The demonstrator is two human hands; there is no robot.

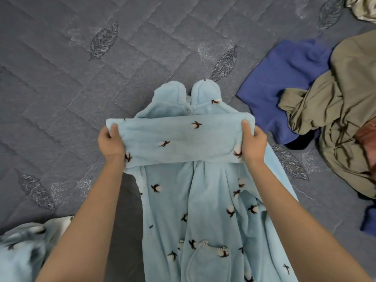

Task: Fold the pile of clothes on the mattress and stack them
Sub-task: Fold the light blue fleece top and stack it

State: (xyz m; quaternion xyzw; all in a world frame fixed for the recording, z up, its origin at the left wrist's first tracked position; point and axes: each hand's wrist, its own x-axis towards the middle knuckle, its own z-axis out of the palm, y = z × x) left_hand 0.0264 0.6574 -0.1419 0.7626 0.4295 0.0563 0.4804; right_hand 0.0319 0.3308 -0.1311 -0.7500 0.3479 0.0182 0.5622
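Pale blue fleece garment (203,200) on grey quilted mattress (61,88), folded band pinched at either end by left hand (110,142) and right hand (253,143), unfolded clothes pile (335,110) at right

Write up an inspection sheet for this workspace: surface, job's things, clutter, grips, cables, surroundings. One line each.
Surface: grey quilted mattress with stitched leaf motifs.
Job's things: light blue fleece garment lies lengthwise, with a folded band held across its far part; blue cloth and olive garment lie unfolded at right, the olive one overlapping the blue; second fleece piece at lower left.
Clutter: nothing seen.
Grips: left hand and right hand each grip one end of the folded band.
Cables: nothing seen.
Surroundings: pale cloth at the top right corner; nothing beyond the mattress is in view.
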